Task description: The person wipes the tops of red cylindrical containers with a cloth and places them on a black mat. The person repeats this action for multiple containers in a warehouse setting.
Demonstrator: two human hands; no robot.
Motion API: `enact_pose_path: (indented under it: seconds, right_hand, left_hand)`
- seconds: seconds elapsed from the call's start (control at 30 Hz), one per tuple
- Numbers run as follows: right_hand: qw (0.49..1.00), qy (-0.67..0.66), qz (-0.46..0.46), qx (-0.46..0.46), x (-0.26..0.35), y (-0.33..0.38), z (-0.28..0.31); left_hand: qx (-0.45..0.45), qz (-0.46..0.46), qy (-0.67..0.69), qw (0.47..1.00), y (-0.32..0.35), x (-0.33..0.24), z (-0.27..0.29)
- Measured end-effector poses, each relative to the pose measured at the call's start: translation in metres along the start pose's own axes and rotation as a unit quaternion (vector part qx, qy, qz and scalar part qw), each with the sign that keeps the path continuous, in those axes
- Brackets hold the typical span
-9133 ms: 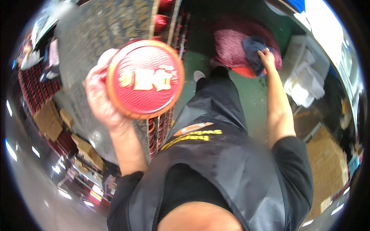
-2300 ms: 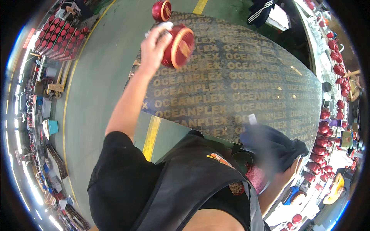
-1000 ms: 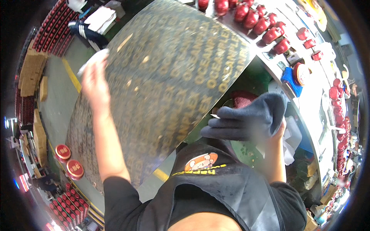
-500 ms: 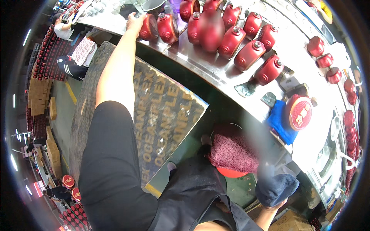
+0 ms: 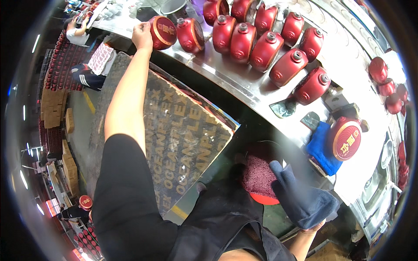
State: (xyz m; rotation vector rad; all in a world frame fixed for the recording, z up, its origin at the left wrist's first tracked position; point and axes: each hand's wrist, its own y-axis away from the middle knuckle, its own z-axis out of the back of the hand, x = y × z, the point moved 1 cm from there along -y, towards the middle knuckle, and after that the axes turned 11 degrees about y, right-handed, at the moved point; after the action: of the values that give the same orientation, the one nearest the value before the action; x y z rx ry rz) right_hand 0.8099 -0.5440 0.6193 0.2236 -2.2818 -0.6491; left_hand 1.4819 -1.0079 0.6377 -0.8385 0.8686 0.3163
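At the far left end of the metal table, my left hand (image 5: 143, 37) grips a round, flattened red bottle (image 5: 163, 32) by its edge. The bottle's gold-marked face is turned toward me. My right hand (image 5: 314, 227), low on the right, holds a dark grey-blue cloth (image 5: 307, 202) with one corner flung up. Several similar red bottles (image 5: 288, 67) with bare threaded necks stand in rows to the right of my left hand. Another red bottle (image 5: 347, 139) rests face up by a folded blue cloth (image 5: 324, 150) at the table's right.
A stool with a maroon cushion (image 5: 259, 174) stands below the table (image 5: 244, 89). To the left lies a printed board (image 5: 174, 130). Two dark pads (image 5: 283, 108) sit near the table edge, and a grey bowl (image 5: 173, 6) is at the back. People work at the far left.
My left hand has turned its bottle so the gold-marked face shows. The cloth in my right hand has gone from bunched to spread, one corner swinging up and left. The view has shifted slightly.
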Motion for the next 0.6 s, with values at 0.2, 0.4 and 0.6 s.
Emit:
enact_pose_path:
  seconds: [0.2,0.4,0.6]
  right_hand:
    - [0.993,0.008,0.066,0.098,0.004,0.001,-0.042]
    - [0.974,0.015,0.171,0.150,0.006,0.025,-0.117]
    - [0.922,0.246,0.147,0.260,-0.007,0.067,-0.251]
  left_hand:
    - [0.065,-0.030,0.265,0.962,0.027,-0.106,0.092]
    - [0.146,0.061,0.452,0.878,0.106,-0.219,0.185]
    - [0.169,0.093,0.505,0.842,0.189,-0.287,0.253]
